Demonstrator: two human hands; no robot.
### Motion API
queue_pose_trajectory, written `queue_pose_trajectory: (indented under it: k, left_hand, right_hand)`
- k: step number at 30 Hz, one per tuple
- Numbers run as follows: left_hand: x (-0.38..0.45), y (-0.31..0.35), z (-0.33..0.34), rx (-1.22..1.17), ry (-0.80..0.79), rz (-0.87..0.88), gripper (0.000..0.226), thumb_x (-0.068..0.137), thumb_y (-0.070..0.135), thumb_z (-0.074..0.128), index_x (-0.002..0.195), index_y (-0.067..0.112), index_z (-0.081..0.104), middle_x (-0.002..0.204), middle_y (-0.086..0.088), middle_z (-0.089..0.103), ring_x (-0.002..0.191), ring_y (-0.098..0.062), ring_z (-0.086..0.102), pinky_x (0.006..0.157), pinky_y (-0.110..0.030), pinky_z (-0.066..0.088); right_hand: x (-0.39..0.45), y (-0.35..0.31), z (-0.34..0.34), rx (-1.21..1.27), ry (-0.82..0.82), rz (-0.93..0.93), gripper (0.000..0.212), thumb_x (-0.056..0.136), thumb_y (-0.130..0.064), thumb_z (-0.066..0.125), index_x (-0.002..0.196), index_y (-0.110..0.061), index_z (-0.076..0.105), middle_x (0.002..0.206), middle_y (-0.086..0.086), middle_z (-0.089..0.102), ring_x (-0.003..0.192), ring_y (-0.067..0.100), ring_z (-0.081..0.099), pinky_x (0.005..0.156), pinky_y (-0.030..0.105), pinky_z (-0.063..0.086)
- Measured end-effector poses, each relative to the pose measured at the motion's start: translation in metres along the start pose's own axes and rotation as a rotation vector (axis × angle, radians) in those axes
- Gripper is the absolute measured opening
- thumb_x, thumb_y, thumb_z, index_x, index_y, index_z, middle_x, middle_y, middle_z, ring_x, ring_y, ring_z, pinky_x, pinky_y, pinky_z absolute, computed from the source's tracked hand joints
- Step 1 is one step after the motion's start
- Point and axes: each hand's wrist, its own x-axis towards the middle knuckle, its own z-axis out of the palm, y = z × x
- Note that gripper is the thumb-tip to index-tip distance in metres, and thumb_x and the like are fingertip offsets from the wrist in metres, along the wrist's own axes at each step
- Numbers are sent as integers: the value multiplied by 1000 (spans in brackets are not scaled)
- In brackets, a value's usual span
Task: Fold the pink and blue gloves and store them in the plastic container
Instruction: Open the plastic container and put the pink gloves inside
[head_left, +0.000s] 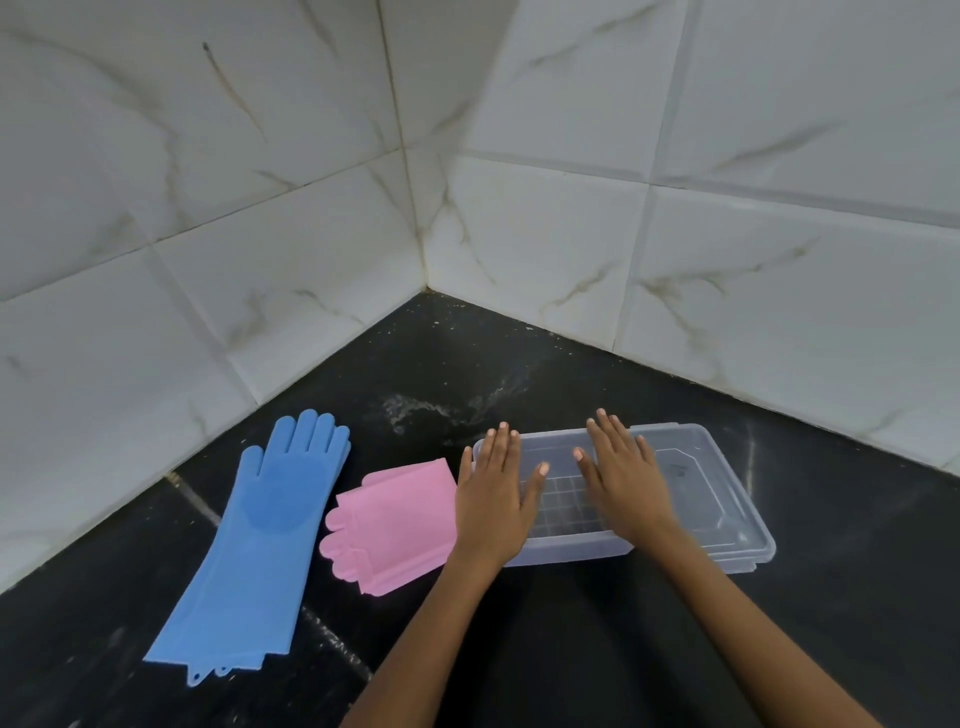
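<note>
Both hands flat over the clear plastic container (696, 467) on a black counter (519, 649).
Left hand (493, 499) and right hand (626, 478) spread, grasping nothing; folded pink gloves (400, 525) at 9 o'clock, blue gloves (265, 540) unfolded beyond.

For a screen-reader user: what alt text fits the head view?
Two bare hands, left hand and right hand, rest flat, palms down, on a clear plastic container on a black counter. Left of it lie folded pink gloves and unfolded blue gloves.
</note>
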Motion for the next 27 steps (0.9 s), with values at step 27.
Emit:
queue_pose_trajectory:
  k: [27]
  left_hand:
    - [-78,-147,-68,-912,201,-902,43,76,-8,69,110,17,68,130,-5,54,118,-26,50,100,-39,47]
  right_hand:
    - [7,-214,56,-189,-431,-3,68,86,-12,59,143,-6,20,136,24,45,123,35,49,99,41,46]
